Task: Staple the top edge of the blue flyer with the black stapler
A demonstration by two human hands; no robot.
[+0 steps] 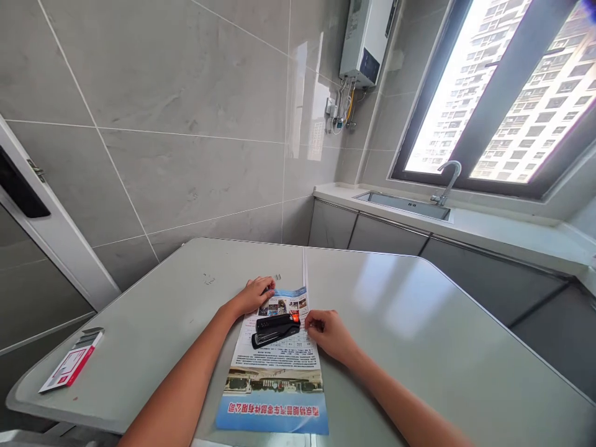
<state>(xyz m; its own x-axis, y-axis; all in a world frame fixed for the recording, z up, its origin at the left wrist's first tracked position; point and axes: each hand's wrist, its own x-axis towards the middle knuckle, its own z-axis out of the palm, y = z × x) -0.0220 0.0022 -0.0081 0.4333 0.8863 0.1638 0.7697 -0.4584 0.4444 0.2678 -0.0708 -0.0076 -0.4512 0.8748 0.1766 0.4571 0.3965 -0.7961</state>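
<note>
A printed leaflet point(274, 372) with blue bands and small photos lies on the grey table point(419, 335) in front of me. A black stapler point(274, 329) with an orange tip rests across its upper half. My left hand point(254, 295) lies on the leaflet's far left corner, fingers curled down on the paper. My right hand point(328, 332) sits at the leaflet's right edge beside the stapler's orange end, its fingers bent in a pinch on the paper's edge.
A red and white booklet point(69, 366) lies near the table's left edge. A seam point(305, 267) runs across the table beyond the leaflet. Behind stand a counter with a sink point(405, 205) and tap point(447, 180), a window, and a wall heater point(365, 40).
</note>
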